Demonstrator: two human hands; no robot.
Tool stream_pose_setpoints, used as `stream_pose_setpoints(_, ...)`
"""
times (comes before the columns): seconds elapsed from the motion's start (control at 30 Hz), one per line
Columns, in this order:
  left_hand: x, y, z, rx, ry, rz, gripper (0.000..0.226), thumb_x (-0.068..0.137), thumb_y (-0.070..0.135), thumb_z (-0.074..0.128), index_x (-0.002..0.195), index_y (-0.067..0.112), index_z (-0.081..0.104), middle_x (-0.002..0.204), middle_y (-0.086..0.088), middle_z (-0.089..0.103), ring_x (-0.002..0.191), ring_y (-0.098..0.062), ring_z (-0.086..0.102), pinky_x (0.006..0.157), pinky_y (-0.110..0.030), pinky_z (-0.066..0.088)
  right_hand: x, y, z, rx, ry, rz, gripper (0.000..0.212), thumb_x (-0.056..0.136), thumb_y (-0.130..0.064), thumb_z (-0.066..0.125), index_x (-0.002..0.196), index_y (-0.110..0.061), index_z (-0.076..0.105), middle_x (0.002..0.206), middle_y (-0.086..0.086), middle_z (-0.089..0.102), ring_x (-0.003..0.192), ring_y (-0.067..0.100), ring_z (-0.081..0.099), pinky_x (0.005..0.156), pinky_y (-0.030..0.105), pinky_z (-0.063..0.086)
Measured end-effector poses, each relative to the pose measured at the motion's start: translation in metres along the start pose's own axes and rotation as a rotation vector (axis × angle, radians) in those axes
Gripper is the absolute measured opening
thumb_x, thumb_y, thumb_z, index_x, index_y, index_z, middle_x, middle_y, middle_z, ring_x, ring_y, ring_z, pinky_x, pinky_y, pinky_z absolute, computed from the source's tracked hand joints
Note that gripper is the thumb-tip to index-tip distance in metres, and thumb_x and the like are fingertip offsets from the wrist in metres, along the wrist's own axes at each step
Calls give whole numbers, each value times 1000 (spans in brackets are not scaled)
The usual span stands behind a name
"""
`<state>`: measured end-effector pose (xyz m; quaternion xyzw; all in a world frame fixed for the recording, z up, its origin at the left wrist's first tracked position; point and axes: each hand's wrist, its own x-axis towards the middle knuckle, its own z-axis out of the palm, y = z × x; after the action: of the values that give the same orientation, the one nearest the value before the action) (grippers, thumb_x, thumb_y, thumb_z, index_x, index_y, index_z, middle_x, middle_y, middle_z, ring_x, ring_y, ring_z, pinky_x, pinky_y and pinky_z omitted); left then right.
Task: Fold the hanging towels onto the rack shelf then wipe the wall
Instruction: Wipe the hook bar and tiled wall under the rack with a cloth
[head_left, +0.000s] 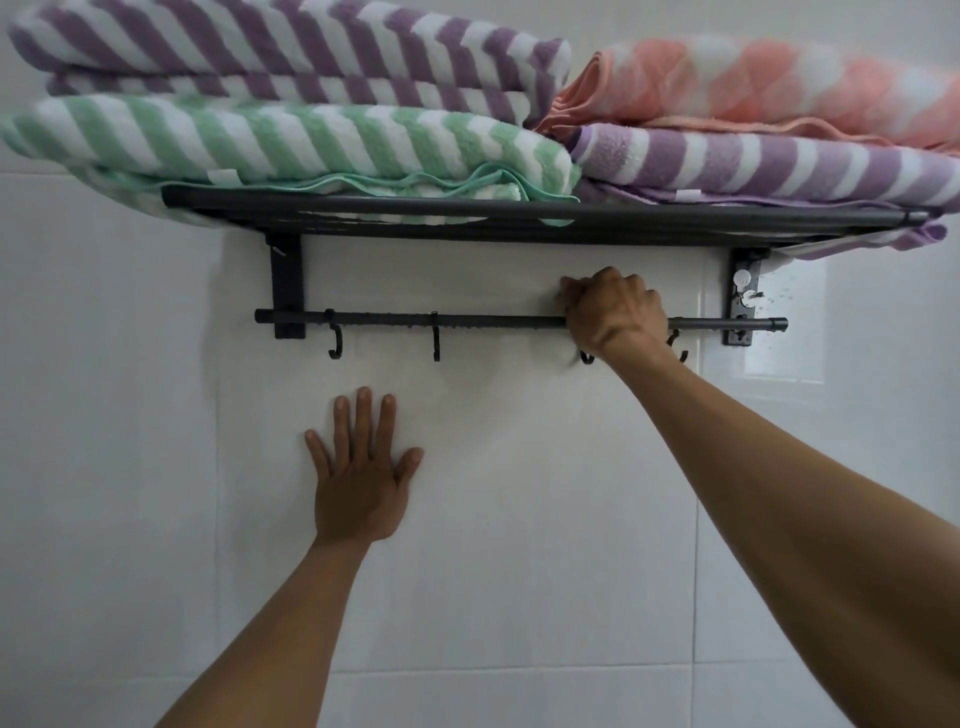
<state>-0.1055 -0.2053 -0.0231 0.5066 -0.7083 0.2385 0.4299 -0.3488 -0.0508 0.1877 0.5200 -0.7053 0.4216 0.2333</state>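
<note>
Two hands: left hand (360, 483) flat, fingers spread on the wall (519, 519); right hand (613, 312) fisted at the rail (467, 321). Four folded towels (291, 140) fill the rack shelf (467, 218).

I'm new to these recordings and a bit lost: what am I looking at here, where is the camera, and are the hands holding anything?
The one picture comes from a camera worn on a person's head, facing a tiled wall. A black rack carries four folded striped towels: purple on green, and pink on another purple. Nothing hangs from the lower bar or its hooks. The left hand lies flat and open on the wall. The right hand is closed at the bar; whether it holds a cloth is hidden.
</note>
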Motion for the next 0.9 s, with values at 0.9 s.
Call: stream_pose_setpoints(0.9,0,1,2,34,46,-3,73,101,63,10,160,25,-10,168,-5,-16,154,-30,-14,120,-65,3,-34,-112,34,91,-94,-211,45,108,-46,32,123,-11,56,115,11,59,99,30,54,77,38,38)
